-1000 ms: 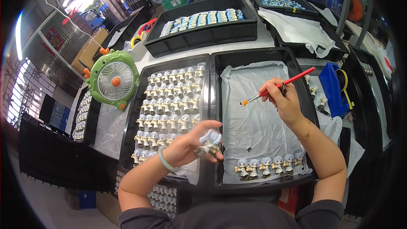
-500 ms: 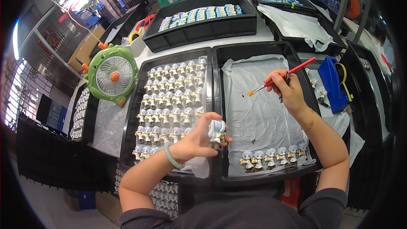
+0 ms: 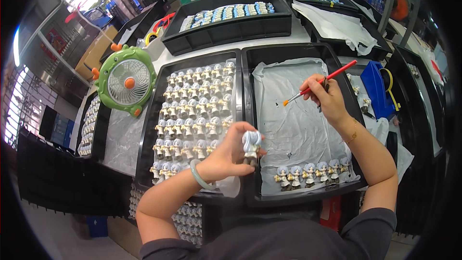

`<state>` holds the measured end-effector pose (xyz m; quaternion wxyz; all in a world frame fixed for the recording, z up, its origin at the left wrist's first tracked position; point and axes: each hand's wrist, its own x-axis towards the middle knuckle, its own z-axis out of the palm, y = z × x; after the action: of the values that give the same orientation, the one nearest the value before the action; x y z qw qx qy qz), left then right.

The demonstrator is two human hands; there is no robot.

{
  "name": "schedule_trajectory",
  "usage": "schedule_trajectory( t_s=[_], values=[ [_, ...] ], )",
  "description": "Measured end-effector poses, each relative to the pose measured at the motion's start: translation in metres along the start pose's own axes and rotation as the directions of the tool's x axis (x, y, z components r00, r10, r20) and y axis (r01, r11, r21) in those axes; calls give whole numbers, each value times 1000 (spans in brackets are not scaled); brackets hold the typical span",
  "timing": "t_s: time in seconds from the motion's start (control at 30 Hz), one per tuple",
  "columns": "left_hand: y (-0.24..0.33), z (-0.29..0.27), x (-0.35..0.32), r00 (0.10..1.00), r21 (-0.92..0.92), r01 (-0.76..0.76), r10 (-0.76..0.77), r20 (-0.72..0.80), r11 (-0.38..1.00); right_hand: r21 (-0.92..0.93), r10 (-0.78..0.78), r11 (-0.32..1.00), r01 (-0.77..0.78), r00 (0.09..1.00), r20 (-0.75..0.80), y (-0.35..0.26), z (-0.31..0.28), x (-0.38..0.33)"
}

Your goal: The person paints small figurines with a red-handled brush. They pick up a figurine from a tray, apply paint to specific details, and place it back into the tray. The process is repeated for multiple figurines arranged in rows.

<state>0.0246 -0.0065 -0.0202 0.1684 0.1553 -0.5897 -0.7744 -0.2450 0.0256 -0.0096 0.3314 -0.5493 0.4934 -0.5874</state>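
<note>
My left hand (image 3: 230, 156) is closed around a small figurine (image 3: 251, 145) with pale blue-grey hair, a white outfit and dark legs, held over the wall between two black trays. In my right hand (image 3: 323, 97) is a red-handled paintbrush (image 3: 332, 75); its orange bristles point left over the right tray (image 3: 288, 53). A dark slim thing also shows among those fingers, too small to name. Rows of similar figurines (image 3: 193, 106) fill the left tray (image 3: 156, 115). One row of figurines (image 3: 308, 173) stands along the near edge of the right tray's white lining sheet (image 3: 293, 120).
A green animal-shaped fan (image 3: 129, 82) stands left of the trays. Farther back is a black bin (image 3: 231, 29) of blue-and-white pieces, with a person beyond it. On the right are a blue tape dispenser (image 3: 378, 89) and a bin draped with a white sheet (image 3: 337, 24).
My left hand has shifted slightly right, and the figurine has turned and stands more upright in it. The brush stays nearly in place. The person across has lowered their arms.
</note>
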Motion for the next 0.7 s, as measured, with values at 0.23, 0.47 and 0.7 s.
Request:
schedule_trajectory(
  t_s=[0.23, 0.47, 0.7],
  values=[
    [12, 12, -1, 950, 76, -286, 293, -105, 955, -54, 12, 998, -16, 997, -78, -2, -5, -1],
    [4, -2, -3, 944, 416, -301, 330, 2, 858, -54, -2, 999, 0, 999, -48, -7, 3, -5],
    [8, -5, -3, 966, 522, -149, 236, -104, 840, -3, -21, 1000, 21, 999, -38, -10, 6, -14]
  ],
)
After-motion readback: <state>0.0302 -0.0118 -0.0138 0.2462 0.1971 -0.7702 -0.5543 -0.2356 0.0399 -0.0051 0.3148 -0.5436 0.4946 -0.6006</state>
